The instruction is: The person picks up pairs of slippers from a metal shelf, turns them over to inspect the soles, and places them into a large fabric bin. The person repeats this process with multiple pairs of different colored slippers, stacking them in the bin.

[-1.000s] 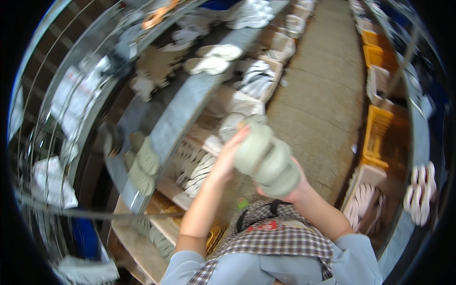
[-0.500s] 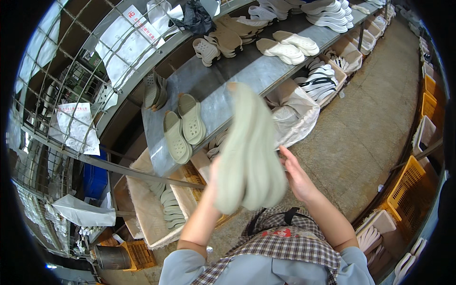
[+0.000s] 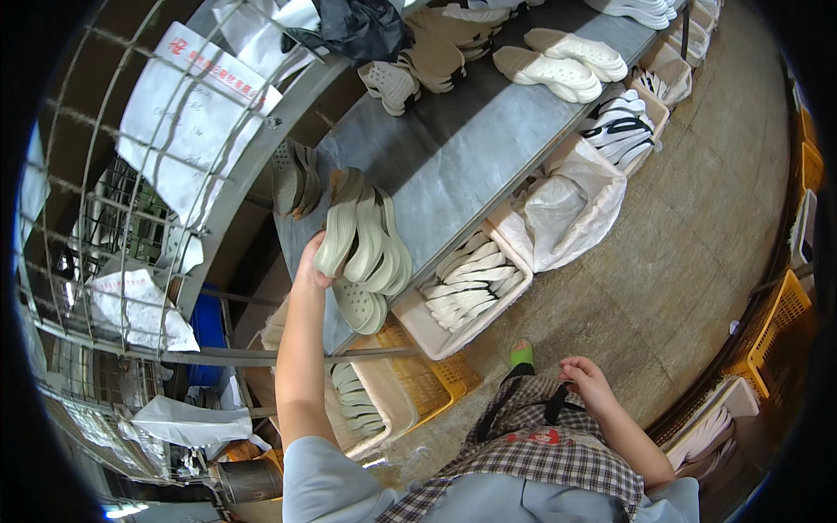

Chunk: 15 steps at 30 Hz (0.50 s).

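Note:
My left hand [image 3: 316, 261] grips a bunch of pale green clogs [image 3: 370, 244] by its left side, at the near left end of the grey metal table [image 3: 462, 166]. Their wavy undersides and edges show, nested against each other. Just below the bunch, a pale green clog with small holes [image 3: 356, 305] lies on the table. Further left, darker olive clogs [image 3: 295, 179] stand together. Well away from the table, my right hand [image 3: 589, 383] hangs before the checked apron [image 3: 558, 427], fingers curled in beside a black strap. Whatever may be inside them is hidden.
White clogs [image 3: 567, 65] and tan ones [image 3: 433, 63] sit farther along the table. Below its edge stand lined bins of striped pieces [image 3: 471, 283] and a bin with a white sheet [image 3: 580, 205]. Wire mesh [image 3: 131, 139] rises at left; yellow crates [image 3: 767, 327] line the right.
The pale green bunch has gone from in front of my body to the table's left end, in my left hand. My right hand has drawn back and down, its fingers now curled.

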Tool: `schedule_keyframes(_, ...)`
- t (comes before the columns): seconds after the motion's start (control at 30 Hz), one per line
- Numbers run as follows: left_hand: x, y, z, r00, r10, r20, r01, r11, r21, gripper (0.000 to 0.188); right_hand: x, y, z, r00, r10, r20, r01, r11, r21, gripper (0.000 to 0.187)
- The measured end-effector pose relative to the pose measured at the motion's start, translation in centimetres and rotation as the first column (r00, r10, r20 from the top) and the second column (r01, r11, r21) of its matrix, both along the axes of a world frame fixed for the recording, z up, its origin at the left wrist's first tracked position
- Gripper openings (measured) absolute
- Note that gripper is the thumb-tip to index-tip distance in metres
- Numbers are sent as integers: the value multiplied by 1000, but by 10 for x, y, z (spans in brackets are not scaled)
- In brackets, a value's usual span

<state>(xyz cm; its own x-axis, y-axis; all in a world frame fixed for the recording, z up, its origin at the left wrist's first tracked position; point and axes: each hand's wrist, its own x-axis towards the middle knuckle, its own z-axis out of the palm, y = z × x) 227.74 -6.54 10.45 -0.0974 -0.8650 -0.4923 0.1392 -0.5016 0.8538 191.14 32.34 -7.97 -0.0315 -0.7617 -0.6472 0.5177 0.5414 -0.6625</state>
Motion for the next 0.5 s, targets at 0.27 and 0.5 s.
schedule_keyframes(0.27,-15,15,10,998,-12,-63,16,997,72,28,1,-28,-20,999,-44,-19,44,999,17,17)
schedule_keyframes(0.5,-16,23,13,990,-73,122,77,996,-32,45,-2,-44,-30,993,-102,-52,103,995,15,16)
